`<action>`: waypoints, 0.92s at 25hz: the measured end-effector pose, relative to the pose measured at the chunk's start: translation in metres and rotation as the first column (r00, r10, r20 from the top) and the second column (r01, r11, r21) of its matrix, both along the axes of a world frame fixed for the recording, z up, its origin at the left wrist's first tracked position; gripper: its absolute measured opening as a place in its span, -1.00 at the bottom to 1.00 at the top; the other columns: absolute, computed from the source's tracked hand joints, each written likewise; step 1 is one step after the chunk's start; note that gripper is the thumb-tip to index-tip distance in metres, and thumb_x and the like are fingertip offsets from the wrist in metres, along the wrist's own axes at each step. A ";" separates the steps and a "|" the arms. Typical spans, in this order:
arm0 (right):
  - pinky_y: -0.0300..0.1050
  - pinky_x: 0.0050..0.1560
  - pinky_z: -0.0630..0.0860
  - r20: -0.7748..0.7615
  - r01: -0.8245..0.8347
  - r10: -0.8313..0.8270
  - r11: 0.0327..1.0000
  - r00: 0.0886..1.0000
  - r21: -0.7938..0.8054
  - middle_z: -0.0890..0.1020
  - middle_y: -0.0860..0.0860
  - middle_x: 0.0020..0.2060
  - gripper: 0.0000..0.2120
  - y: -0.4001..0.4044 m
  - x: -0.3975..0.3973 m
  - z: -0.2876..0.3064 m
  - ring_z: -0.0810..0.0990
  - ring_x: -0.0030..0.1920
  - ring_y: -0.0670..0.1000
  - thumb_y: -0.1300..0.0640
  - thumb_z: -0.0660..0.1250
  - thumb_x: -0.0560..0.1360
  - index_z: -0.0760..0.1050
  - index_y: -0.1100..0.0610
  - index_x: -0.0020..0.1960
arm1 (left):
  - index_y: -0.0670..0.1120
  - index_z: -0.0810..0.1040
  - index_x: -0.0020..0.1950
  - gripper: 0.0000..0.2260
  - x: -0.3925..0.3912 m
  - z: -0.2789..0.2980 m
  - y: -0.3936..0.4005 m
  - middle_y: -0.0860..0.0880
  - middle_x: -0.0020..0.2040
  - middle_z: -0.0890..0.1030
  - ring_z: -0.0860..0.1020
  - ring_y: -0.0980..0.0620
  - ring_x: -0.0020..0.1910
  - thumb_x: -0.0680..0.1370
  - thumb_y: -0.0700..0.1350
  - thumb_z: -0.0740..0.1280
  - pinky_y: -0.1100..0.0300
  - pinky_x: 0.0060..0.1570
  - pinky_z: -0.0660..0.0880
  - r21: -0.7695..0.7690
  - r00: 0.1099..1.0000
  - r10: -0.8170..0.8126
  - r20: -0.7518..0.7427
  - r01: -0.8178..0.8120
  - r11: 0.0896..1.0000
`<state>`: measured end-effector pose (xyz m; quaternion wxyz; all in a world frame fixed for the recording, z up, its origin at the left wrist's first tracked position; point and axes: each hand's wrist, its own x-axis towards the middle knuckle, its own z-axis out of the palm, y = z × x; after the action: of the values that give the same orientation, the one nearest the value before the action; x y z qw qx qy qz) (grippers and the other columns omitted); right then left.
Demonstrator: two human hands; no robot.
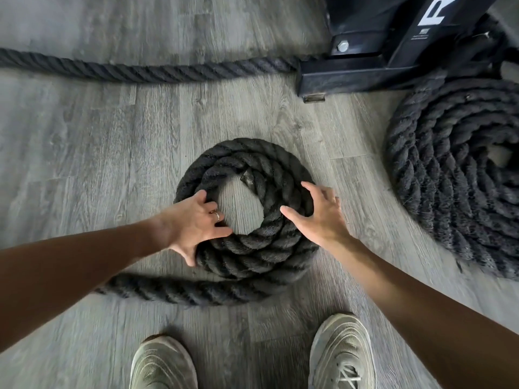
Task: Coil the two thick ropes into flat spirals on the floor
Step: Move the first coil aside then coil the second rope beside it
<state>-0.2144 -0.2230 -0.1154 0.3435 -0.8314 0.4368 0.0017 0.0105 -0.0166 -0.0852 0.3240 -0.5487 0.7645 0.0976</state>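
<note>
Nearest me I see two pale green shoes [341,352] on the grey wood floor [84,153]. Just beyond them a loose tail of the black rope [179,290] curves along the floor into the small coil [261,248], which lies flat with an open centre. My left hand [193,228] grips the coil's near-left side, fingers curled over the inner turn and thumb on the outer edge; a ring [216,215] shows on one finger. My right hand [320,214] is spread, fingers apart, resting on the coil's right side. Farther right sits the larger finished spiral [455,175], well apart. Beyond it stands a black metal base [393,51], and a straight rope length [140,70] runs leftward from it.
</note>
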 end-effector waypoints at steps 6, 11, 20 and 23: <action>0.23 0.35 0.27 -0.099 0.132 -0.138 0.989 0.986 -0.060 0.20 0.13 0.46 -0.35 0.022 0.022 -0.003 0.24 0.38 0.22 -0.23 0.27 0.51 0.12 -0.18 0.52 | -0.04 0.52 0.12 -0.23 -0.074 0.002 -0.031 0.03 -0.26 0.60 0.57 -0.07 -0.30 0.16 0.51 0.35 0.07 -0.15 0.51 -0.135 0.864 0.476 -0.166 -0.498 0.857; 0.30 0.39 0.21 -0.160 0.038 -0.053 0.994 0.986 -0.100 0.08 0.17 0.58 -0.44 0.014 0.016 -0.005 0.13 0.49 0.27 -0.16 0.12 0.63 0.05 -0.17 0.58 | 0.00 0.53 0.33 -0.12 -0.109 -0.003 -0.037 0.06 -0.06 0.69 0.63 0.01 -0.06 0.24 0.60 0.23 0.13 -0.03 0.51 -0.040 0.620 0.623 -0.477 -0.723 0.689; 0.29 0.44 0.23 -0.045 0.030 -0.034 0.996 0.998 -0.082 0.10 0.02 0.60 -0.44 0.000 0.006 -0.003 0.14 0.52 0.20 -0.21 0.22 0.58 0.21 -0.18 0.54 | 0.23 -0.42 0.57 0.09 -0.013 -0.006 0.040 -0.12 0.51 0.38 0.33 -0.12 0.46 0.41 0.43 0.36 -0.13 0.52 0.04 0.004 0.950 0.175 -0.259 -0.180 0.984; 0.30 0.40 0.29 0.009 0.088 -0.088 0.995 0.996 -0.056 0.12 0.05 0.57 -0.41 0.003 0.002 -0.001 0.15 0.49 0.19 -0.20 0.26 0.55 0.21 -0.17 0.54 | 0.16 -0.41 0.58 0.04 -0.011 -0.009 0.032 -0.17 0.40 0.47 0.45 -0.18 0.31 0.45 0.46 0.26 -0.13 0.32 0.28 -0.055 0.971 0.086 -0.222 -0.100 0.993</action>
<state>-0.2126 -0.2201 -0.1167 0.3213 -0.8207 0.4716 -0.0284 -0.0002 0.0155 -0.0938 0.2146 -0.5802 0.7718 0.1472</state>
